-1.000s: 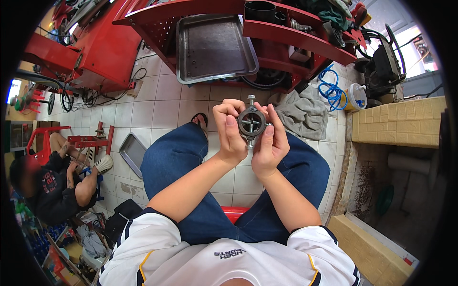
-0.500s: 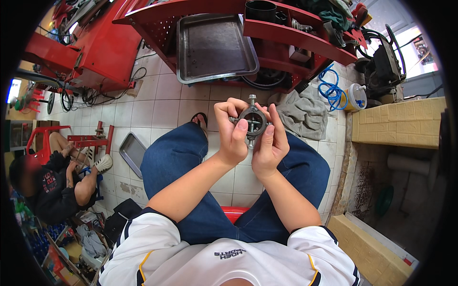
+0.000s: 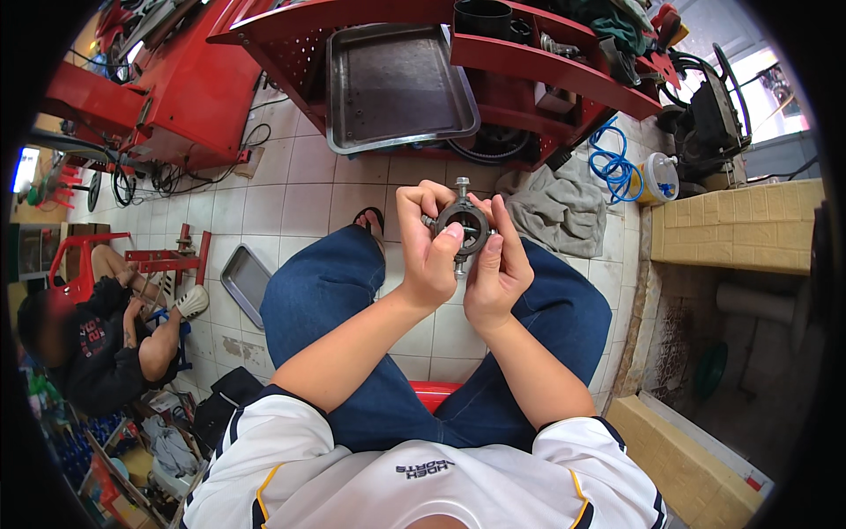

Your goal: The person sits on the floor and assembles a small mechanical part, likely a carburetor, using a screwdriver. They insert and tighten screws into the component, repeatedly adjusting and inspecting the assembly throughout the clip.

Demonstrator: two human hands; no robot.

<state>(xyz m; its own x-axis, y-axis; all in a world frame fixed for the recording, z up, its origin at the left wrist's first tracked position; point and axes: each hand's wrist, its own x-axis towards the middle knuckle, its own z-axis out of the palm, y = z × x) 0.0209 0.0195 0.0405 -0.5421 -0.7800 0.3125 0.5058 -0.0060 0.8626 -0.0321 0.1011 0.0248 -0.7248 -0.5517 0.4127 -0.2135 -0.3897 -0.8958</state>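
Observation:
Between my knees, both hands hold up a dark metal ring with several bolts (image 3: 462,208) set around it. One silvery bolt points away from me and another points toward me. My left hand (image 3: 426,256) grips the ring's left side, its thumb laid over the opening and its fingers curled behind. My right hand (image 3: 496,275) is closed on the right side, with the thumb near the rim and the fingers raised along it. The ring's back and some fingertips are hidden.
Ahead stands a red tool cart (image 3: 529,75) with a metal tray (image 3: 401,88). A grey cloth (image 3: 564,212) and blue hose (image 3: 608,163) lie to the right, near a yellow-tiled ledge (image 3: 736,231). At left are a small tray (image 3: 247,284) and a seated person (image 3: 101,339).
The ring has tilted slightly and shifted a little to the left in my hands. Both hands keep their hold, with my left thumb moved a little across the opening.

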